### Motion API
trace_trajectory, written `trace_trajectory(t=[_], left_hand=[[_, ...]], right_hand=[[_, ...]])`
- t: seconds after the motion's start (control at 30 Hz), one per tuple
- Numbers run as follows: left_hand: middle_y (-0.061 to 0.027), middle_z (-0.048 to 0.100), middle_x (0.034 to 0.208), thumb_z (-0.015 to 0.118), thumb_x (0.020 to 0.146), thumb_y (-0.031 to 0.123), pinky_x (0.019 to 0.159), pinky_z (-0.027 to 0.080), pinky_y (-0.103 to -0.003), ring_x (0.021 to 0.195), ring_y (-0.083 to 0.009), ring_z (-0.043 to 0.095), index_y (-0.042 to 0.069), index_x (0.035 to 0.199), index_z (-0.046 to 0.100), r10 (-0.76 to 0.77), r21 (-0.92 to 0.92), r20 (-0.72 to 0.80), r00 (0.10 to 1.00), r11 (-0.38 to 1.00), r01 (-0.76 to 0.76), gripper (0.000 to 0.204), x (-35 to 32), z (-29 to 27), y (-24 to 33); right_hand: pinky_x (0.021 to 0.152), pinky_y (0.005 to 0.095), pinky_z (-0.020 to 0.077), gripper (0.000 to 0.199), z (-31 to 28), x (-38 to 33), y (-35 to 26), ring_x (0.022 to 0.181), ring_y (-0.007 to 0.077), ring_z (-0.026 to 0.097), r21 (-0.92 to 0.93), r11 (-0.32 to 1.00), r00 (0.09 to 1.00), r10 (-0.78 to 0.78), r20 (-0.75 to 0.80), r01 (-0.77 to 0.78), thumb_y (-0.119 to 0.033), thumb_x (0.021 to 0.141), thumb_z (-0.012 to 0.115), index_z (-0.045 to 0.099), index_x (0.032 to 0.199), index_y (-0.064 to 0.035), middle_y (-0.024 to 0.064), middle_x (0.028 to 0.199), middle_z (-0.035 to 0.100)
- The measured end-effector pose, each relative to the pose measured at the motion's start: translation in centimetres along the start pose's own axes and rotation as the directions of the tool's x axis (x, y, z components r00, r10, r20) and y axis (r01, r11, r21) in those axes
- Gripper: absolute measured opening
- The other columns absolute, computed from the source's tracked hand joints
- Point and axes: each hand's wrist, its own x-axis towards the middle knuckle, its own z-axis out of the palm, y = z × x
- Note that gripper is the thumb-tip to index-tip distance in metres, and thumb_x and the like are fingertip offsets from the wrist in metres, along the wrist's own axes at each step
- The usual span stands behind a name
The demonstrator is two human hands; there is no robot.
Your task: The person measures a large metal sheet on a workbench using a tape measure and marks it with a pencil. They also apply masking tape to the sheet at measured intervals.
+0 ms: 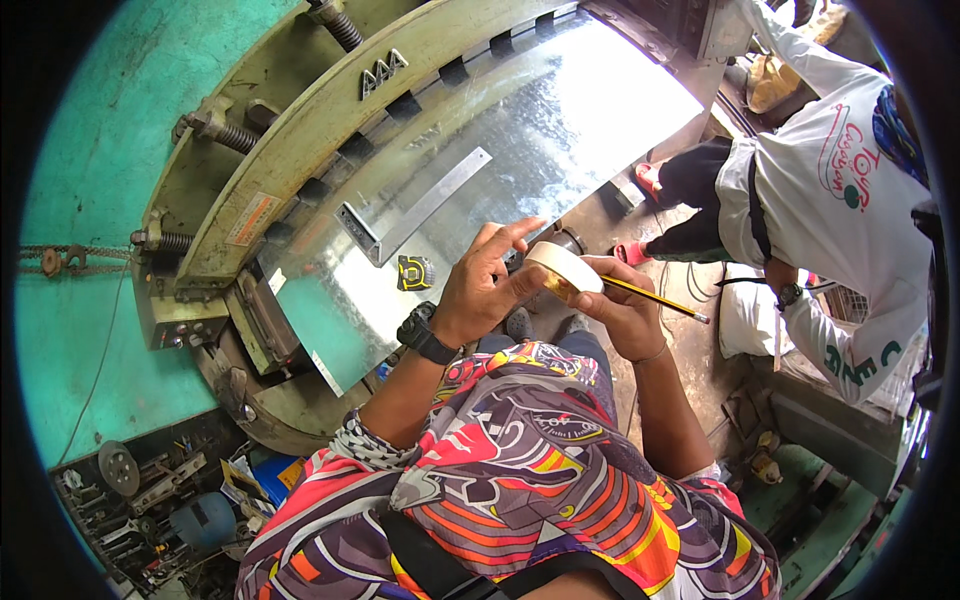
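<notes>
My left hand (485,285), with a black watch on its wrist, pinches the edge of a roll of pale masking tape (563,267). My right hand (625,305) grips the same roll from the other side and also holds a yellow-and-black pencil (660,298) that points right. Both hands hover just off the near edge of a shiny metal sheet (520,130) lying on a big green shearing machine (300,110). On the sheet rest a steel square (415,210) and a yellow-black tape measure (415,272).
A person in a white long-sleeved shirt (840,190) crouches at the right. A cluttered tool shelf (160,500) sits at the lower left beside a teal wall (90,200). Dirty floor (690,350) lies beyond my hands.
</notes>
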Motion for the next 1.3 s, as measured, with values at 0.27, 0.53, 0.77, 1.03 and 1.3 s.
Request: trace_trajectory(t=[0.27,0.53,0.77,1.03,1.3], left_hand=[[0.0028,0.057,0.090,0.069,0.101,0.047,0.056,0.037,-0.017,0.065,0.0012,0.046,0.008,0.129,0.053,-0.128,-0.534,0.075,0.989,0.832,0.148,0.049,-0.9,0.5,0.2],[0.0019,0.058,0.094,0.067,0.104,0.041,0.054,0.038,-0.017,0.065,0.0010,0.046,0.007,0.133,0.054,-0.128,-0.592,0.040,0.991,0.796,0.126,0.048,-1.2,0.8,0.3],[-0.0014,0.060,0.108,0.071,0.101,0.039,0.060,0.042,-0.017,0.067,-0.0002,0.048,0.005,0.131,0.057,-0.034,-0.295,0.059,0.998,0.954,0.050,0.048,-0.4,0.3,1.5],[0.0039,0.056,0.086,0.062,0.107,0.040,0.048,0.033,-0.016,0.061,0.0008,0.048,0.008,0.130,0.053,-0.188,-0.664,0.052,0.981,0.728,0.174,0.040,-1.4,0.7,0.4],[0.0023,0.060,0.093,0.060,0.108,0.038,0.048,0.033,-0.016,0.059,0.0007,0.047,0.008,0.136,0.052,-0.208,-0.683,0.109,0.972,0.695,0.225,0.042,-1.7,0.6,-0.2]], right_hand=[[0.093,0.0356,0.0543,0.044,0.2,-0.1,-0.2,0.108,0.0178,0.066,0.034,0.989,0.987,-0.149,0.063,0.147,-0.008,0.093,0.075,0.062,0.133,0.0056,0.0131,0.120,0.071],[0.096,0.0337,0.0551,0.049,-0.1,-0.8,0.5,0.108,0.0178,0.069,0.081,0.994,0.997,-0.076,0.011,0.075,-0.007,0.087,0.082,0.062,0.130,0.0043,0.0116,0.121,0.071],[0.091,0.0347,0.0547,0.044,0.8,-0.8,-0.1,0.107,0.0184,0.067,-0.039,0.996,0.997,-0.076,0.004,0.076,-0.004,0.091,0.076,0.063,0.131,0.0064,0.0134,0.119,0.071],[0.091,0.0443,0.0590,0.045,0.8,-1.0,0.0,0.107,0.0286,0.069,0.231,0.966,0.987,-0.139,0.085,0.117,-0.001,0.093,0.073,0.057,0.134,0.0097,0.0211,0.122,0.069],[0.090,0.0427,0.0590,0.043,0.8,-1.0,0.8,0.105,0.0265,0.069,0.188,0.973,0.991,-0.133,-0.001,0.131,-0.003,0.093,0.074,0.059,0.131,0.0116,0.0209,0.119,0.070]])
